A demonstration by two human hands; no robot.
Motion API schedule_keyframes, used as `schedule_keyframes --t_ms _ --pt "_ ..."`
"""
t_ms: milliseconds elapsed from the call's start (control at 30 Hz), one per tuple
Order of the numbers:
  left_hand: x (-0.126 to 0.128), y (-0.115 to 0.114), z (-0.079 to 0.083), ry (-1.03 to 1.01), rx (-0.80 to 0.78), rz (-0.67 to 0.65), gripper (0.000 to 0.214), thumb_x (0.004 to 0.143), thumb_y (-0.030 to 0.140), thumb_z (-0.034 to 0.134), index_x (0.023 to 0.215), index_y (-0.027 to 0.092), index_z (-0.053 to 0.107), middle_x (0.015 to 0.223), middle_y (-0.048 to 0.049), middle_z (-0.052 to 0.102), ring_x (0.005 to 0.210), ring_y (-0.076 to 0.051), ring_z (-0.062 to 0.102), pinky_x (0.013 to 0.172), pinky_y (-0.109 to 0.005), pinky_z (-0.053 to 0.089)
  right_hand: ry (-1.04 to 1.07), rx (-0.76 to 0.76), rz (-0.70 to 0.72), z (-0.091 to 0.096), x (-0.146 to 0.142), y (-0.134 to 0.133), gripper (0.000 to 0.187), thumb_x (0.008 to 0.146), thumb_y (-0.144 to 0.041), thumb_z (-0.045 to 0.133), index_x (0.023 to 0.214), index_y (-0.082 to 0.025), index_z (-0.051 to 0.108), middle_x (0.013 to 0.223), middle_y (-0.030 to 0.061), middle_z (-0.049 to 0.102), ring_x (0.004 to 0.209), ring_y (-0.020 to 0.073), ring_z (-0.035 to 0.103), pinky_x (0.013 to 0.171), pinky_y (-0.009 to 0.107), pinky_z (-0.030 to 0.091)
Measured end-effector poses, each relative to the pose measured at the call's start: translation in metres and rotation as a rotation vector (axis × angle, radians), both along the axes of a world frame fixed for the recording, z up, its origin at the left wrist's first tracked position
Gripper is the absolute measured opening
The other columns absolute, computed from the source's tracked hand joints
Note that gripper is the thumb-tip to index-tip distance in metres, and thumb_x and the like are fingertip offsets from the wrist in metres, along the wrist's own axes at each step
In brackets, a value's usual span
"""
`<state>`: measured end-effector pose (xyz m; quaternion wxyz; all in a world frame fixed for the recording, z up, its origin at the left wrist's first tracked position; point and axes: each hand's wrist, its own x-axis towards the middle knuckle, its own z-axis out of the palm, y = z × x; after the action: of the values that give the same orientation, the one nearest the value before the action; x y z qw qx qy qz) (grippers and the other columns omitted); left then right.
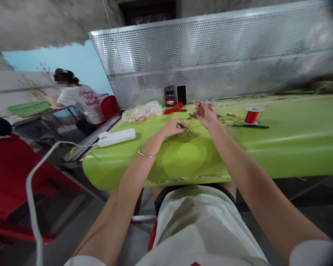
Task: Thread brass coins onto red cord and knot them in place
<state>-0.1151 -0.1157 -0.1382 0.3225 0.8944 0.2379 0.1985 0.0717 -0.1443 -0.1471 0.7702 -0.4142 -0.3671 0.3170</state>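
Observation:
A thin red cord with a small loop hangs between my two hands over the green table top. My left hand pinches the cord between thumb and fingertips, close above the table. Farther back and a bit higher, my right hand has its fingers closed on the same cord, which runs down from them toward the left hand. Right of the hands stands a spool of red cord, with loose cord trailing from it. A dark green pen-like stick lies in front of the spool.
A red cord bundle lies before two phones leaning on a perforated metal panel. Leftward are a clear plastic bag and a white power strip with its cable. Another person sits at a table at left.

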Motion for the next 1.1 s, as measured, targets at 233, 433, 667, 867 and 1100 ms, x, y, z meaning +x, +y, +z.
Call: schedule_keyframes --t_ms 233,433,667,867,1100 --pt "0.000 -0.001 0.001 0.008 -0.004 -0.028 0.018 0.076 0.029 0.068 0.084 0.012 0.069 0.085 -0.0066 0.069 0.060 -0.010 0.055 0.061 -0.027 0.045 0.199 0.098 0.168 -0.001 -0.003 0.001 0.011 0.085 -0.026 0.064 0.078 -0.021 0.057 0.081 -0.0010 0.069 0.080 0.0082 0.067 0.072 0.017 0.057" --pt "0.000 -0.004 0.003 -0.025 -0.040 -0.025 0.012 0.076 0.025 0.068 0.078 0.013 0.066 0.079 -0.0046 0.067 0.057 -0.008 0.052 0.057 -0.025 0.044 0.114 0.069 0.241 0.002 -0.011 -0.007 0.009 0.085 -0.025 0.064 0.082 -0.022 0.057 0.098 0.0006 0.070 0.093 0.0107 0.067 0.074 0.020 0.056" --pt "-0.001 -0.002 0.004 -0.172 -0.073 0.021 0.012 0.078 0.024 0.067 0.079 0.012 0.064 0.080 -0.0041 0.066 0.055 -0.006 0.054 0.056 -0.022 0.045 -0.373 -0.424 0.080 -0.001 -0.016 -0.009 0.008 0.087 -0.013 0.054 0.092 -0.017 0.059 0.105 0.0064 0.065 0.059 0.0073 0.062 0.052 0.021 0.047" --pt "-0.002 -0.003 0.010 -0.281 -0.054 0.157 0.008 0.079 0.019 0.065 0.078 0.012 0.063 0.077 -0.0027 0.065 0.051 -0.005 0.053 0.053 -0.021 0.044 -0.686 -0.327 0.108 0.000 -0.017 -0.014 0.019 0.090 -0.026 0.053 0.077 -0.015 0.061 0.087 0.0073 0.066 0.058 0.0089 0.058 0.053 0.022 0.044" --pt "-0.004 -0.004 0.012 -0.368 -0.069 0.264 0.006 0.081 0.020 0.064 0.081 0.014 0.062 0.080 -0.0023 0.066 0.050 -0.004 0.052 0.049 -0.019 0.042 -0.746 -0.088 0.282 -0.002 -0.020 -0.018 0.038 0.072 -0.052 0.071 0.078 -0.016 0.064 0.073 0.0047 0.064 0.062 0.0117 0.057 0.059 0.025 0.046"
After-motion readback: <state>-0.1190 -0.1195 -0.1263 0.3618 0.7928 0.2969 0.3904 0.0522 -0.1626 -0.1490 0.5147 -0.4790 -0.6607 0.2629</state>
